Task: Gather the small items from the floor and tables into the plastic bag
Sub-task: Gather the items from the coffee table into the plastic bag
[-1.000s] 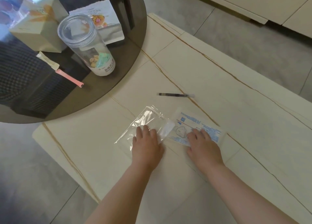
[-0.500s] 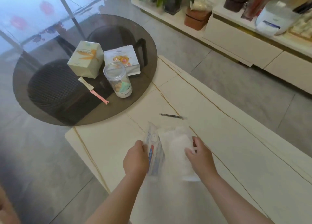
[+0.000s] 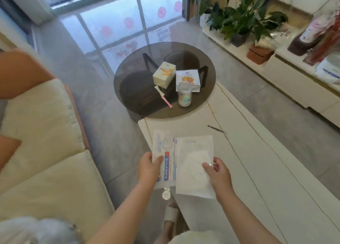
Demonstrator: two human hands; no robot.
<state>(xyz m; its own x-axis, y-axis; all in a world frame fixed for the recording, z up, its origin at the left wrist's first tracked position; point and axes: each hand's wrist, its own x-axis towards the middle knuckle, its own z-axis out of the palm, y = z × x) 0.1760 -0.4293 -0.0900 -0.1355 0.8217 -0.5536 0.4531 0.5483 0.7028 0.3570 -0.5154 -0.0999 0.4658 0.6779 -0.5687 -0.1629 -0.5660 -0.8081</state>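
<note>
1. Change: the flat white mask packet with blue and red print [image 3: 164, 159] and the clear plastic bag [image 3: 194, 165], both flat on the cream table [image 3: 276, 179] a second ago, are now lifted clear of it.
2. Left hand [image 3: 148, 168]: thumb and fingers pinch the packet's lower edge.
3. Right hand [image 3: 218, 175]: fingers curled, pinching the bag's right edge.
4. Packet and bag overlap side by side; the packet is not yet inside.
5. Judgement: insertion follows. The dark pen [image 3: 215, 129] remains on the table.
</note>
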